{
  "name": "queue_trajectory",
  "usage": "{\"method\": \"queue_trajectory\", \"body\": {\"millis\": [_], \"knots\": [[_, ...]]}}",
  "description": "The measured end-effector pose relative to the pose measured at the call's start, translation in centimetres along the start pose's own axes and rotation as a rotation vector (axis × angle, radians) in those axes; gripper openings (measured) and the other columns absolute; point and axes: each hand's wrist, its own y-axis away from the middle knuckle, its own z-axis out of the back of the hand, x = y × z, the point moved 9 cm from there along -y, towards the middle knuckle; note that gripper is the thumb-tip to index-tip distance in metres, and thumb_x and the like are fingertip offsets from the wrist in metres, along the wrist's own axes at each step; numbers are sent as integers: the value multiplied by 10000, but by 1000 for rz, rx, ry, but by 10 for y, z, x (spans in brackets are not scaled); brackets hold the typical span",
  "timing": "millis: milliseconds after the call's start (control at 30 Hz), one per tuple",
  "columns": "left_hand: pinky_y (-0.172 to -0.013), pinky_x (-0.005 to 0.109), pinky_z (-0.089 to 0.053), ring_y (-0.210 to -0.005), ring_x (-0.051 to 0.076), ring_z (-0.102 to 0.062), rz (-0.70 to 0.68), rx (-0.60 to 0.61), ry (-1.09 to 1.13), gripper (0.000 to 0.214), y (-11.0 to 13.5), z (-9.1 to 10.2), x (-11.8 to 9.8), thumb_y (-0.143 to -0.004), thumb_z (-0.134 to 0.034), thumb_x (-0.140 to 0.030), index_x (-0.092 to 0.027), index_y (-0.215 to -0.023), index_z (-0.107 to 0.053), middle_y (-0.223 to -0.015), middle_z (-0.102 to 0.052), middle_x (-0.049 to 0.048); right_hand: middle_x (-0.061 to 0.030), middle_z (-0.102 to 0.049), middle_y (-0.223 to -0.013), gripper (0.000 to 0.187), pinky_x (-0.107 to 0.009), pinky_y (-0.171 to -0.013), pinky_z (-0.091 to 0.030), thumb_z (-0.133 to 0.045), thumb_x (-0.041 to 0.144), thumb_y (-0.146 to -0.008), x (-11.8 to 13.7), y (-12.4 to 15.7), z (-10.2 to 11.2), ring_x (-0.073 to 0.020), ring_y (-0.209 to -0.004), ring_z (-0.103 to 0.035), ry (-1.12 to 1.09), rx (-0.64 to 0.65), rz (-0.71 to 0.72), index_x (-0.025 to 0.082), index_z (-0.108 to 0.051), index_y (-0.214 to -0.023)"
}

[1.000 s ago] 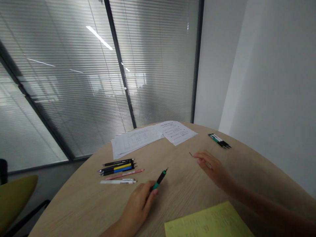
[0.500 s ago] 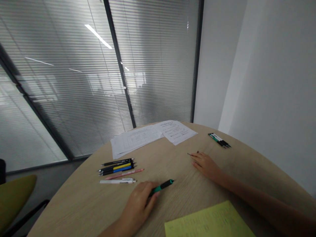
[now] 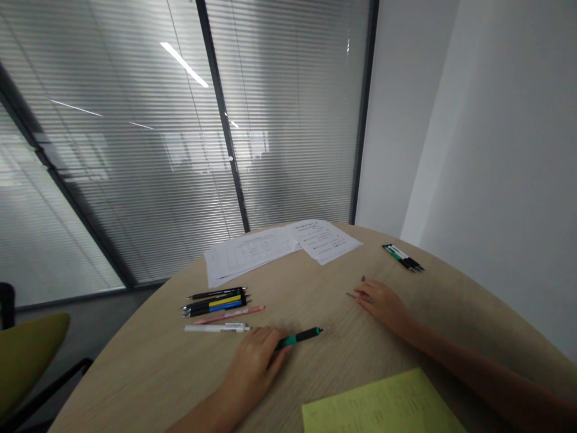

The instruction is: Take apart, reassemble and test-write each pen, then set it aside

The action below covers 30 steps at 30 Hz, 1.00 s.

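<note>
My left hand [image 3: 259, 355] is closed around a green and black pen [image 3: 301, 338], its dark tip pointing right, low over the table. A faint thin line shows just beyond that tip. My right hand [image 3: 383, 304] rests farther back to the right, its fingers pinched on a small thin rod [image 3: 351, 294] whose exact kind is too small to make out. Close to its fingertips is a tiny dark piece [image 3: 363, 278]. Just beyond my left hand lie a white pen [image 3: 216, 328] and a pink pen [image 3: 229, 314].
Several black, yellow and blue pens [image 3: 216, 302] lie at left on the round wooden table [image 3: 311, 307]. Printed sheets [image 3: 252, 249] cover its far edge. More pens [image 3: 402, 257] sit at right. A yellow written sheet [image 3: 378, 406] is in front; a green chair [image 3: 33, 355] stands left.
My right hand has drawn slightly nearer and right with the thin rod, away from the tiny dark piece. The pen in my left hand has turned slightly flatter.
</note>
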Motion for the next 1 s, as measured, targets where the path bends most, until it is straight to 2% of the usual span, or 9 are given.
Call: {"method": "queue_trajectory", "body": {"millis": [200,300,467,633,1000], "knots": [[-606,305,-482,-670,180,-596,-14,-7,-15,183,0,0,0,-824,-377,-234,-180,-826,-551,-719,-636,44,-39,-615,-728,133,-286,-677,-466,-509,176,-769,4,-4,-2,-166,-720,-574,10,63,18,191,-614,-688],[-606,313,-487,-670,184,-600,-8,3,-36,174,0,-1,2,-816,-388,-227,-177,-819,-555,-722,-640,42,-39,-604,-700,134,-290,-660,-463,-505,153,-760,13,-4,6,-165,-692,-565,15,25,54,184,-596,-666],[-608,310,-488,-666,180,-602,-3,-13,-61,181,0,-2,7,-821,-386,-226,-185,-804,-561,-716,-643,36,-44,-608,-714,142,-278,-660,-440,-463,163,-786,56,6,38,-157,-694,-558,-61,-126,188,181,-582,-711],[-626,283,-485,-681,167,-603,-7,-1,-56,181,-2,0,4,-815,-393,-231,-192,-811,-570,-724,-648,30,-40,-610,-686,201,-261,-628,-419,-412,190,-821,95,17,63,-149,-664,-553,-88,-175,269,185,-583,-716],[-628,291,-483,-684,173,-603,-16,25,-50,168,0,-6,3,-809,-409,-224,-189,-812,-573,-730,-646,31,-28,-604,-659,257,-253,-622,-383,-380,204,-848,109,18,66,-133,-631,-540,-91,-158,308,193,-587,-696]]}}
